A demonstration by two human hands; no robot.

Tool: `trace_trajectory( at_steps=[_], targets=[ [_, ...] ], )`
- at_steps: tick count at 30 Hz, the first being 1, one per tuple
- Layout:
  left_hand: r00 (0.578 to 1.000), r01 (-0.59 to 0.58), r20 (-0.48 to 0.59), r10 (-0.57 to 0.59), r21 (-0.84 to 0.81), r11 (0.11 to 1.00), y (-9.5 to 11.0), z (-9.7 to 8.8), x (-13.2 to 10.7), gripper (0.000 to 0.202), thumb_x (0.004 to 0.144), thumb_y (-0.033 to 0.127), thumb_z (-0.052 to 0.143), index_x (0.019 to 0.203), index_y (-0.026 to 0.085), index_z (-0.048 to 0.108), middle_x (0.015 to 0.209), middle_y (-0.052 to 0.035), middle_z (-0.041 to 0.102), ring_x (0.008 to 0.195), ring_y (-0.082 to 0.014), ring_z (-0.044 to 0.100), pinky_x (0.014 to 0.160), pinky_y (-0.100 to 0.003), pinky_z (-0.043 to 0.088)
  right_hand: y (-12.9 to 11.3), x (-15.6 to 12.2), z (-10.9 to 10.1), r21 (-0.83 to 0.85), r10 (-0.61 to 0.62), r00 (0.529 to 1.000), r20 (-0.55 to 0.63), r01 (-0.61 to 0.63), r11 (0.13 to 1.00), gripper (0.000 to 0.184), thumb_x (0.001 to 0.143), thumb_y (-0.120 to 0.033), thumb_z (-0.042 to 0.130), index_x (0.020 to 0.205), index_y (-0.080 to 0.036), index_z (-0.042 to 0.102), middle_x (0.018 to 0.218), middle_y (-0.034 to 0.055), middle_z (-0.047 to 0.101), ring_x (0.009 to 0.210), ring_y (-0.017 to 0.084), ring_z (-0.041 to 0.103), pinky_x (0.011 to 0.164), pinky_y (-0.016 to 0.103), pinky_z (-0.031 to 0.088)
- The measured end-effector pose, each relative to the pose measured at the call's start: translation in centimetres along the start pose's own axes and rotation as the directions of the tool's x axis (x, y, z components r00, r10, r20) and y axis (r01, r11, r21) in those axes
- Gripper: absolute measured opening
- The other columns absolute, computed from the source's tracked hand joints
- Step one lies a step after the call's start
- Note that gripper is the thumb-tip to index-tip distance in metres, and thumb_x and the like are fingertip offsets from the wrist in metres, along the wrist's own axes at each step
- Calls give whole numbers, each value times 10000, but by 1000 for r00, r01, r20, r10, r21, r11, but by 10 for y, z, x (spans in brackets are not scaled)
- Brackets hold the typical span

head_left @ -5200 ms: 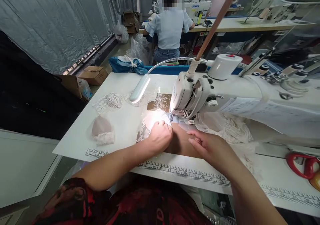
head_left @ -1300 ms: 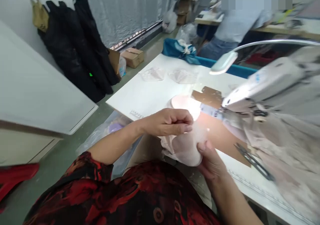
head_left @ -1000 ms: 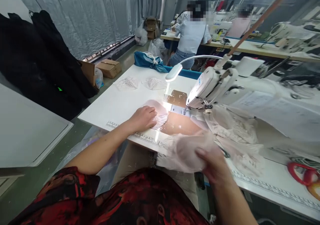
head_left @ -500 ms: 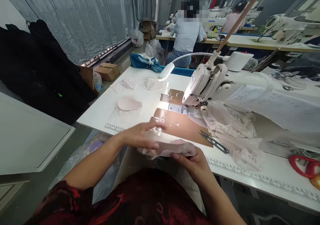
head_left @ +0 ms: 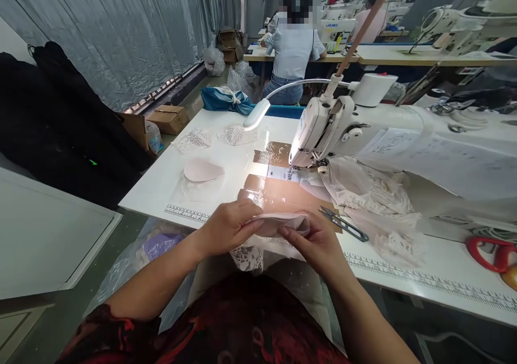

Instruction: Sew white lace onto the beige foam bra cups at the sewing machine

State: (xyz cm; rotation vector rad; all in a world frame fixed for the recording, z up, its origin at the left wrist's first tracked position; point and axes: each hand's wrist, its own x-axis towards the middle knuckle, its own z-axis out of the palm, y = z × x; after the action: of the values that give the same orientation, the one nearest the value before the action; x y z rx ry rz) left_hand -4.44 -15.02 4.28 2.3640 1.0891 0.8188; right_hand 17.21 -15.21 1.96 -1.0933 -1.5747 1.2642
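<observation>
Between my two hands is a pale pink, sheer fabric piece point(head_left: 278, 224), its lace end hanging over the table's front edge. My left hand point(head_left: 232, 226) pinches its left side between thumb and fingers. At the other end, my right hand point(head_left: 313, 240) grips the fabric with the thumb on top and the fingers behind. Just beyond the hands stands a white sewing machine point(head_left: 319, 127), with brown card point(head_left: 283, 191) taped around its needle plate. Thread snips point(head_left: 343, 224) lie right of my right hand.
A pink cup-shaped piece point(head_left: 203, 170) and lace pieces point(head_left: 236, 134) lie on the left of the white table point(head_left: 141, 186). More lace fabric point(head_left: 371, 191) is heaped beside the machine. Red-handled scissors point(head_left: 487, 253) are at the far right. A person point(head_left: 293, 51) sits ahead.
My left hand has closed from an open reach onto the fabric's left side. The fabric is raised and held taut between both hands, with its lace end now hanging down.
</observation>
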Motion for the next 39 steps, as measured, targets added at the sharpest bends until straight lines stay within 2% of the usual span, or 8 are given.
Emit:
trace_trajectory(
  at_steps=[11,15,18,22,28,34,36,39],
  targets=[
    [952,296,217,-216,-471,831,-2,12,3,273,879,398,542,835,134,595,709,17,485,647,-108,446,582,-210,348,3,-3,5,31,31,999,41,-32,999,195,827,-376,625,871,-188,593,680,-12,567,584,120,521,519,245,440],
    [950,312,227,-216,-615,724,-1,19,3,274,895,376,523,848,117,598,724,3,469,651,-100,423,589,-206,342,5,-2,1,-163,-250,953,-172,223,961,416,847,-275,601,1249,-269,492,1036,52,623,786,154,613,654,301,522],
    [941,336,266,-209,-653,679,-1,21,4,285,892,382,530,879,110,616,700,4,463,625,-92,407,563,-197,329,1,1,-1,-447,-497,863,-87,412,794,291,832,-218,622,1117,-271,597,1135,73,608,940,186,621,760,328,525],
    [937,346,293,-192,-686,641,1,24,5,320,877,402,546,856,100,646,715,-14,507,644,-102,444,572,-198,356,-5,7,2,-573,-603,798,11,499,650,79,874,-183,556,865,-226,621,859,39,669,848,169,644,725,292,518],
    [924,381,286,-253,-716,584,-5,20,-3,357,853,418,576,999,109,679,765,-42,576,684,-125,494,622,-229,391,6,1,-37,-771,-502,846,-181,195,606,188,919,-299,485,779,-219,581,742,33,670,696,170,621,621,292,451],
    [925,374,224,-307,-682,629,-14,13,-11,328,867,415,554,966,119,653,742,-17,521,648,-109,456,600,-224,361,24,-24,-119,-905,-414,814,-407,-300,301,194,816,-372,596,755,-193,637,999,183,663,953,330,612,656,402,448],
    [936,349,201,-289,-625,698,-11,14,-9,304,880,408,531,901,123,635,715,-4,490,637,-106,438,590,-222,351,19,-30,-118,-854,-374,814,-443,-257,452,308,766,-425,658,954,-181,663,1200,207,588,1088,362,561,718,429,470],
    [969,247,156,-193,-503,828,-2,18,0,299,896,375,504,754,126,587,653,8,443,615,-103,407,574,-224,339,6,-27,-84,-562,-197,945,-260,18,827,530,775,-478,651,1240,-241,556,1304,139,540,1053,283,595,808,401,500]
  ],
)
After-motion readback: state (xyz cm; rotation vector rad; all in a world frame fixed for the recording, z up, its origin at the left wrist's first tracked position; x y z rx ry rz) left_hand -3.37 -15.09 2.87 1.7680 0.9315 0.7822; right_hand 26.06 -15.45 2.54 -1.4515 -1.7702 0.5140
